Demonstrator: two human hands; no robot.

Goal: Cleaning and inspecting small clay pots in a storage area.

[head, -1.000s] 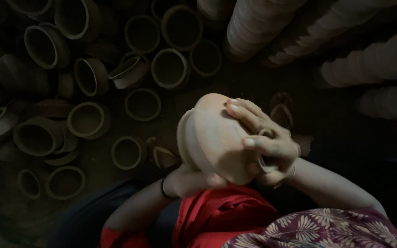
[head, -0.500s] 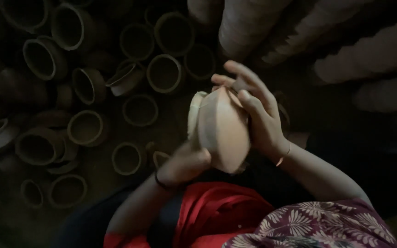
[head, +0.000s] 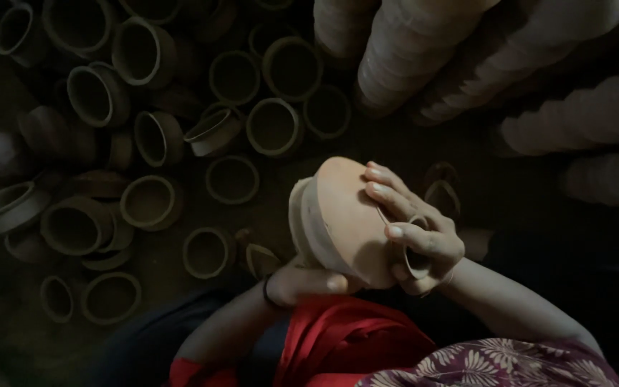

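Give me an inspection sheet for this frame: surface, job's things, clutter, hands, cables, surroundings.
Surface: dark earthen floor, dimly lit.
Job's things: one pale clay pot, held up on its side, rounded base toward the camera.
Clutter: many open clay pots scattered on the floor, some tipped over.
Hands: left hand supports the pot from below; right hand lies on its base, holding a small ring-shaped tool.
Cables: nothing seen.
Surroundings: tall stacks of pale bowls at upper right; red cloth over the lap.
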